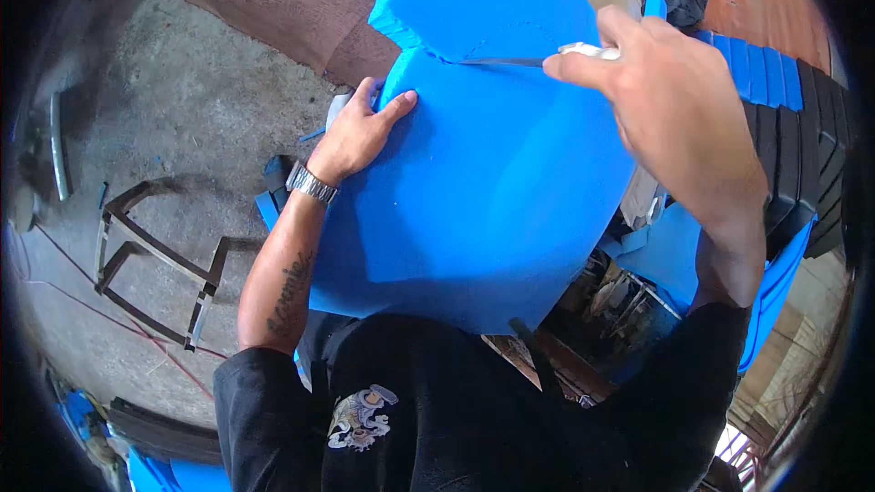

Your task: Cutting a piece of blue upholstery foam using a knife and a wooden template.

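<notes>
Blue foam sheet (456, 191) spreads out from the black shirt (428, 410); left hand (354, 135) on its left edge, thumb on top, can't tell if that grip closes underneath. Farther out, right hand (674, 96) has its grip round a white-handled knife (509, 61), blade at the cut; loose bracing could let foam shift, blade wander.

Upper right: right hand (674, 100) gripping white-handled metal-bladed knife (515, 61) against large blue foam sheet (474, 191), centre; left hand (354, 135) at sheet's edge.

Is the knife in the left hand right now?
No, the right hand holds the knife, while the left hand rests at the blue foam's edge.
</notes>
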Tool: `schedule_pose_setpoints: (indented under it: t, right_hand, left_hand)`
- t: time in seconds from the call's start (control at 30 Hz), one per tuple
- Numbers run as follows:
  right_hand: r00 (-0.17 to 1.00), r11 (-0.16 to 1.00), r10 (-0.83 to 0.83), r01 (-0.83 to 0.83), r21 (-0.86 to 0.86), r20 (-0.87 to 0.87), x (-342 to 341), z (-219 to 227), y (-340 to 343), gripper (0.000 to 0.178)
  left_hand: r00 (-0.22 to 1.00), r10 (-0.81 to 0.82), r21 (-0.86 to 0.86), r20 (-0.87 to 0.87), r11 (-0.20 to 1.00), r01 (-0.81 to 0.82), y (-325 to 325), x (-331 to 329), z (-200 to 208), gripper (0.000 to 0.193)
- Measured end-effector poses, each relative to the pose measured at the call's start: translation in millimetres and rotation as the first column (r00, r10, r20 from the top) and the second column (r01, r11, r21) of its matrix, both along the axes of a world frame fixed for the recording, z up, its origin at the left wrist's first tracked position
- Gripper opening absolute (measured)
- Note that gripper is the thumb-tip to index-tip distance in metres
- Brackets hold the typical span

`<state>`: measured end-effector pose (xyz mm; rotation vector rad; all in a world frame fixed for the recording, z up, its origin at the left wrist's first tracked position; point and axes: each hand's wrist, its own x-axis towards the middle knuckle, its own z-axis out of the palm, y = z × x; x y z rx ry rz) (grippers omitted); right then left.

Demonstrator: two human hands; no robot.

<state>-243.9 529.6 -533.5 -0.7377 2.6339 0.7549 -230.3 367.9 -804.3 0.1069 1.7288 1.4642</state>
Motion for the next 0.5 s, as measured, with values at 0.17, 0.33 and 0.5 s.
schedule_pose_setpoints:
  t: [0.17, 0.33, 0.5]
  right_hand:
    - [0.998, 0.999, -0.027, 0.029, -0.028, 0.057, 2.0, -45.1, 12.3, 0.021]
    - [1.0, 0.996, 0.011, -0.01, -0.084, 0.008, -0.8, -52.5, 19.2, 0.017]
    - [0.999, 0.997, 0.023, -0.021, -0.08, 0.028, -1.3, -23.3, 14.5, 0.027]
  left_hand:
    - [1.0, -0.01, 0.03, 0.004, 1.0, 0.009, 4.7, -1.5, 12.6, 0.076]
    - [0.999, 0.027, 0.049, -0.036, 0.998, -0.025, 3.7, 3.4, 2.0, 0.072]
    - [0.999, 0.041, 0.045, 0.01, 0.998, -0.041, -2.2, 7.3, 3.4, 0.069]
